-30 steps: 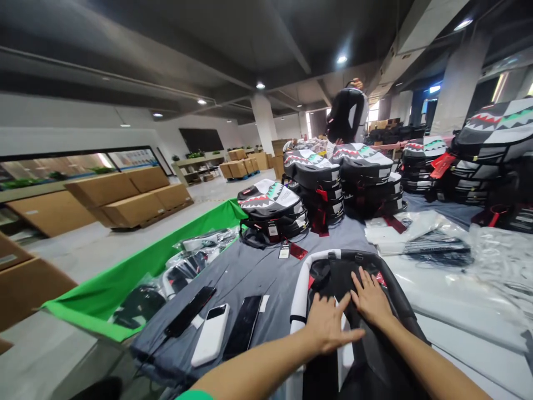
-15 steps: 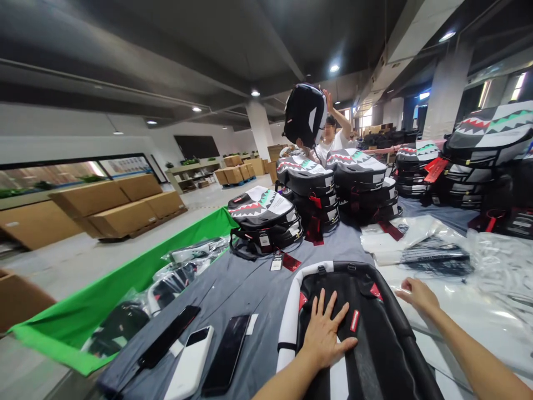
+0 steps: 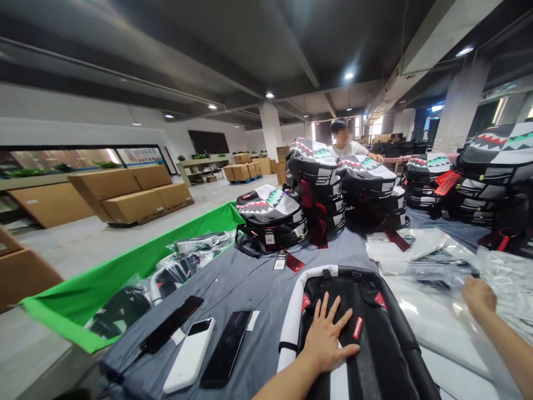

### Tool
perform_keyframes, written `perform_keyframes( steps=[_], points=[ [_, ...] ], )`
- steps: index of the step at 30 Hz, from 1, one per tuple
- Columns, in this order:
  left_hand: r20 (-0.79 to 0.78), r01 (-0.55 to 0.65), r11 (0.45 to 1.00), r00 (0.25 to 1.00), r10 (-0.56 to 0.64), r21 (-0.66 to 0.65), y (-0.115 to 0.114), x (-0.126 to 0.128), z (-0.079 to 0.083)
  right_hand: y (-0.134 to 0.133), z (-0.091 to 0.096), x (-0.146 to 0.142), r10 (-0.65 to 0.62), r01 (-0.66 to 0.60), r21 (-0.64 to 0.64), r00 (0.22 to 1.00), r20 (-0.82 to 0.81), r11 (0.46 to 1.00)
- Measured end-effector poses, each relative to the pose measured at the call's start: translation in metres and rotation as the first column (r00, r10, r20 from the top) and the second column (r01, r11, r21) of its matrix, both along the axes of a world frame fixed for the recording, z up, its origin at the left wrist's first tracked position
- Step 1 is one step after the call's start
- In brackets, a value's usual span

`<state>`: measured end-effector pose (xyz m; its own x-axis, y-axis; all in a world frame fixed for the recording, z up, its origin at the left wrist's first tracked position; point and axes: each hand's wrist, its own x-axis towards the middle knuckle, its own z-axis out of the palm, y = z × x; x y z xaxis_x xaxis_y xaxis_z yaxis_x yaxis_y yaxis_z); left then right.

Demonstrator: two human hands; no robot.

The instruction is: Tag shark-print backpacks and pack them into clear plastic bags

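The backpack (image 3: 377, 347) lay on the gray table (image 3: 237, 286), right in front of the person. The left hand (image 3: 327, 336) was flat on top of it, fingers spread wide, by a small red label (image 3: 357, 328). The right hand (image 3: 481, 294) was curled up over the clear plastic bags (image 3: 420, 303) at the right; I cannot tell if it pinched any.

The backpack looked soft in the middle and firmer around its edge. It was probably light, not easy to break, and a bit slippery where it shone. The thick sides seemed the best place to grab, one hand on each.

To the left lay a white power bank (image 3: 190, 355) and a black phone (image 3: 228, 349). Farther off stood piles of backpacks (image 3: 272, 219), with a person (image 3: 352, 149) behind them.
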<state>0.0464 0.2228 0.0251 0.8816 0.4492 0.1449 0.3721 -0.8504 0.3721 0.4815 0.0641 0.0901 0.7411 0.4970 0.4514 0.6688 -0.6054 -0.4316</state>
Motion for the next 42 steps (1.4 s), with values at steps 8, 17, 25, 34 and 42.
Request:
perform_keyframes(
  steps=[8,17,25,34,42],
  points=[
    [0.066,0.032,0.999,0.997,-0.030,-0.031,0.002,-0.001,0.003,0.033,0.071,-0.117,0.382,-0.382,0.017,0.924,0.015,0.924],
    [0.425,0.253,0.342,0.571,0.702,-0.905,-0.083,-0.005,0.032,0.036,0.022,-0.307,0.791,-0.773,0.189,0.562,-0.242,0.606],
    [0.294,0.002,0.315,0.361,0.885,-0.949,-0.077,-0.054,0.014,0.014,-0.014,-0.335,0.781,-0.860,0.108,0.393,-0.485,0.499],
    [0.406,-0.438,0.878,0.779,0.477,-0.192,-0.065,-0.076,0.042,0.015,0.001,-0.335,0.692,-0.648,0.242,0.672,-0.263,0.722],
    [0.510,-0.400,0.916,0.787,0.346,-0.004,-0.015,-0.048,0.055,-0.005,0.001,-0.280,0.462,-0.454,-0.101,0.829,0.317,0.885]
  ],
)
